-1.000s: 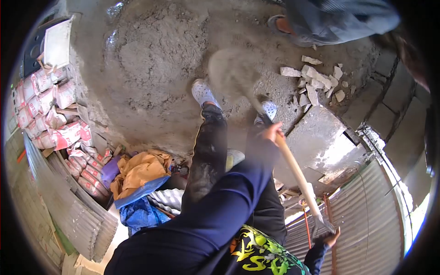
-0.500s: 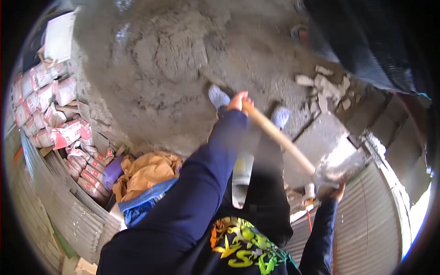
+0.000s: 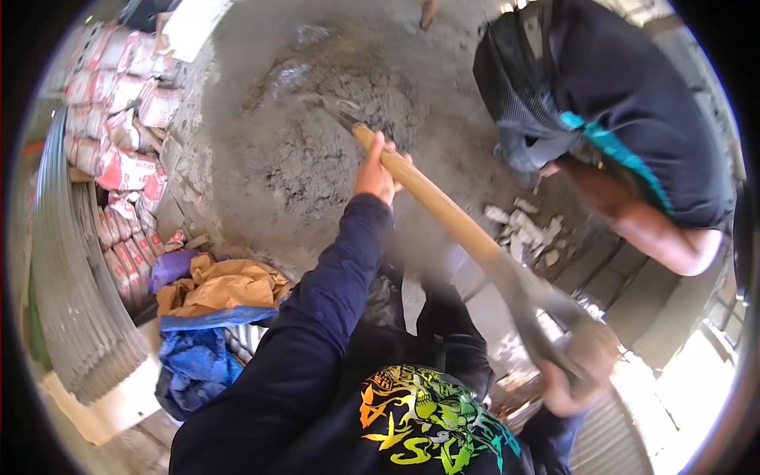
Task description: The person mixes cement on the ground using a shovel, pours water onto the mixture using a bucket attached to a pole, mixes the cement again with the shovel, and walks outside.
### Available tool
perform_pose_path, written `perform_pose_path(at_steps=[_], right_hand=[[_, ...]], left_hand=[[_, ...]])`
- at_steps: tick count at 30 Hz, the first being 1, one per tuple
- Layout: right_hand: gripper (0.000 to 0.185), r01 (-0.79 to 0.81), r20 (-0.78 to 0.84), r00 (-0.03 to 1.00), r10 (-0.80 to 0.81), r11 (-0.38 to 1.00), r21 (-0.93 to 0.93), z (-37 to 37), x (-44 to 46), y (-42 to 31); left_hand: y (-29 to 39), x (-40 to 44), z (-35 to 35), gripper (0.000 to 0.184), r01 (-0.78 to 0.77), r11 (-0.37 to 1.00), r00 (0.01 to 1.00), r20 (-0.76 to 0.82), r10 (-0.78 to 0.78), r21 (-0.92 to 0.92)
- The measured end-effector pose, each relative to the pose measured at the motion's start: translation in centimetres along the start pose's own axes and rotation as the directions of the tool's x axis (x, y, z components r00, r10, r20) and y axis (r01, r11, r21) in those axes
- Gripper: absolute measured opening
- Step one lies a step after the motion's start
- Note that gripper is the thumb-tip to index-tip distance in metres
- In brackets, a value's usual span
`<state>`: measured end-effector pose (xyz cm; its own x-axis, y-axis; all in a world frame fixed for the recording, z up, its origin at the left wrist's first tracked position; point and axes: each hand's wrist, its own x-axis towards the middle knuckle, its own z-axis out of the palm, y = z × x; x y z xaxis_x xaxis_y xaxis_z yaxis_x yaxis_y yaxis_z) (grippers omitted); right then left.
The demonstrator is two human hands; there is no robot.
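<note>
A shovel's wooden shaft point(image 3: 451, 214) runs diagonally across the view. My left hand point(image 3: 378, 170) is wrapped round the shaft near the blade end. At the other end my right hand point(image 3: 578, 372), blurred by motion, grips the handle. The metal neck of the shovel point(image 3: 345, 119) points into a heap of wet grey mortar point(image 3: 305, 166) on the floor. Its blade is hard to make out against the mix, which has a shiny wet patch at its upper side.
At the right another person point(image 3: 633, 103) bends over beside broken pale pieces point(image 3: 529, 235). Stacked red-and-white bags point(image 3: 119, 95) and corrugated sheets point(image 3: 71, 293) stand at the left. Brown paper point(image 3: 229, 289) and a blue tarp point(image 3: 194, 360) lie lower left.
The shovel's lower end and my left hand have moved up and left, toward the mortar's far side. My right hand has come lower in view. The other person has bent down further into view.
</note>
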<state>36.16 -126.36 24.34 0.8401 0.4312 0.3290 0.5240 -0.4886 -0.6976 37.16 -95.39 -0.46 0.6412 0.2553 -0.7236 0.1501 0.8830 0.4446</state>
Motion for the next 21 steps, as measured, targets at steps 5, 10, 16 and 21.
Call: perform_pose_path(at_steps=[5, 10, 16, 21], right_hand=[[0.022, 0.382, 0.493, 0.805, -0.330, 0.924, -0.005, 15.5, 6.7, -6.4], [0.029, 0.392, 0.789, 0.598, -0.140, 0.910, -0.136, 21.6, 3.6, -9.3], [0.027, 0.609, 0.905, 0.341, -0.254, 0.793, -0.007, 18.3, 2.7, -14.8], [0.024, 0.758, 0.920, 0.234, -0.313, 0.652, 0.029, 14.2, 11.8, -27.9]], left_hand=[[1.0, -13.1, -8.6, 0.043, -0.025, 0.728, 0.997, -0.039, 0.071, 0.685], [-3.5, -22.6, -35.2, 0.038, 0.312, 0.836, 0.923, -0.352, -0.154, 0.452], [-7.8, -37.2, -45.0, 0.032, 0.238, 0.956, 0.717, -0.696, -0.054, 0.172], [-10.4, -42.3, -45.5, 0.027, 0.472, 0.874, 0.672, -0.689, -0.270, 0.117]])
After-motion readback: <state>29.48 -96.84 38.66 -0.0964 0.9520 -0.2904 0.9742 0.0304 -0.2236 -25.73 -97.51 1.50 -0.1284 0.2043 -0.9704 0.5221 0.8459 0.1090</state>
